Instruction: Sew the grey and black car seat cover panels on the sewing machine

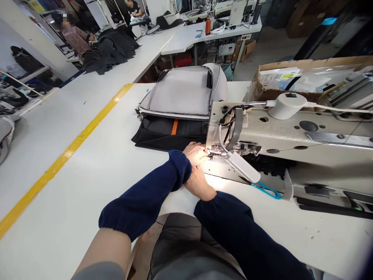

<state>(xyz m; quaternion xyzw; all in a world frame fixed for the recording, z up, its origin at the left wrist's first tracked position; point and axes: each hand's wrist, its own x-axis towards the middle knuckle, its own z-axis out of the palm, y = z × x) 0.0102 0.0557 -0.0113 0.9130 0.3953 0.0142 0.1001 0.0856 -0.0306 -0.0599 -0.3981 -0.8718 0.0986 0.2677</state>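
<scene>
My left hand (196,153) is at the edge of a black fabric panel (163,143), close to the presser foot of a sewing machine (279,128). Its fingers are closed together on the cloth beside the needle area. Just below it, my right hand (199,183) rests on the machine bed (223,168), its fingers mostly hidden behind my left wrist. The black panel joins a grey bag piece (182,91), which lies flat behind it with dark edging. An orange strap (174,127) crosses the black part.
A lit lamp (243,166) hangs by the needle. Blue-handled scissors (266,190) lie on the machine's front side. Yellow tape (70,149) runs across the white table (96,186). A cardboard box (268,93) stands behind the machine. Dark fabric (112,48) is piled farther back, near other people.
</scene>
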